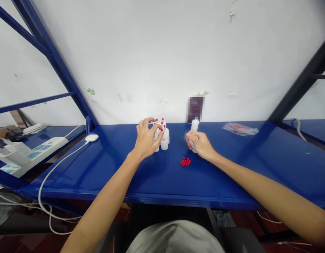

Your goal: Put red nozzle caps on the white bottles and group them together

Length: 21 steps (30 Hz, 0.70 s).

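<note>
A tight cluster of small white plastic bottles with red caps stands upright on the blue table. At its left side is my left hand, thumb and index finger closed at the red cap of one bottle; the fingers partly cover that bottle. My right hand is curled round a white bottle, which shows in part below the fist. Another white shape, seemingly a bottle, rises just behind it. The right fingertips are slightly blurred. Between the hands, nearer to me, lies a small pile of loose red caps.
A phone leans against the wall behind my right hand. A clear plastic bag with something red inside lies at the right. At the left are a white charging puck on a cable and a power strip. Blue frame posts flank the table.
</note>
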Available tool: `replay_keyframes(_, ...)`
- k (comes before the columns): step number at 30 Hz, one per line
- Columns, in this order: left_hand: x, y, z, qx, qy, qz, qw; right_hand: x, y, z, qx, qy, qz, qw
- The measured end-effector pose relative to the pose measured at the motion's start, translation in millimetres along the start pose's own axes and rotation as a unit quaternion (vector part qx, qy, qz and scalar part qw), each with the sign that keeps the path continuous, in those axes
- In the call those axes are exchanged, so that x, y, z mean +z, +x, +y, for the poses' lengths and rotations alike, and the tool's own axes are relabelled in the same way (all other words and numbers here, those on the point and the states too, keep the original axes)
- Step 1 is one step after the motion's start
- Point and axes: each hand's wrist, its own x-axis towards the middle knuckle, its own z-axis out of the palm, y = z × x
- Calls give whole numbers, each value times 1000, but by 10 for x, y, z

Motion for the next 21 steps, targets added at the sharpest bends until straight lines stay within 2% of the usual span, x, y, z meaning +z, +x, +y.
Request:
replay_keyframes(2, 23, -7, -12, 3, 12, -33, 999, 5, -7, -10, 7, -23, 23, 999)
replay_keyframes(5, 65, -20, -1, 10, 25, -53, 998, 6, -37, -21, -12, -61, 39, 997)
replay_keyframes(8, 88, -20, -5, 20, 38, -68, 997, -8, -53, 9, -18, 2, 17, 1000)
replay_keyframes(11, 101, -24, -15, 16, 43, -70, 997, -16, -32, 55, -1, 81, -11, 997)
replay_keyframes(17, 129, -45, -50, -11, 23, -30, 999, -12, 24, 55, -1, 50, -40, 998)
replay_keyframes(19, 92, -49, -121, -29, -1, -19, 999, -18, 24, 49, 5, 58, -48, 997)
replay_keyframes(21, 6, -53, -230, -59, -34, -37, 997, -24, 21, 54, 17, 74, -51, 996)
